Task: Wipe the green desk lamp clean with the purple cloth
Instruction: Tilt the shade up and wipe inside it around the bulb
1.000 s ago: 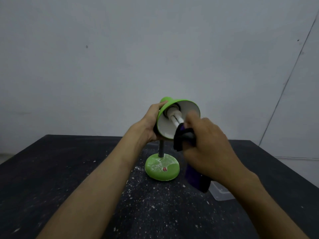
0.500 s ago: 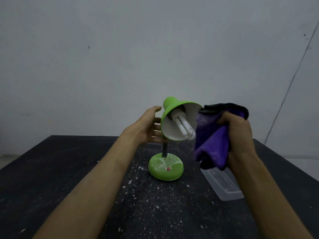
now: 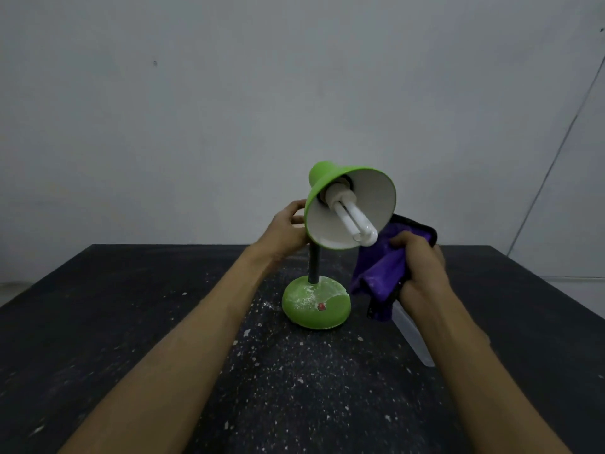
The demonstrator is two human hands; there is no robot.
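The green desk lamp [image 3: 327, 178] stands on the black table, its shade tilted toward me so the white inside and the white bulb [image 3: 355, 222] show. Its round green base [image 3: 316, 306] is dusted with white powder and has a small red switch. My left hand [image 3: 288, 229] holds the back of the shade from the left, fingers curled round its edge. My right hand [image 3: 417, 270] grips the bunched purple cloth [image 3: 381, 273] just right of the lamp, below the shade's rim and above the base. The cloth does not touch the shade.
The black table [image 3: 131, 322] is speckled with white powder around the lamp. A clear plastic lid or tray [image 3: 414, 339] lies flat to the right of the base, partly under my right forearm. A plain grey wall stands behind the table.
My right hand pulled the cloth out of the shade, swung it right, then lowered it beside the lamp's stem. My left hand stayed at the back of the shade.
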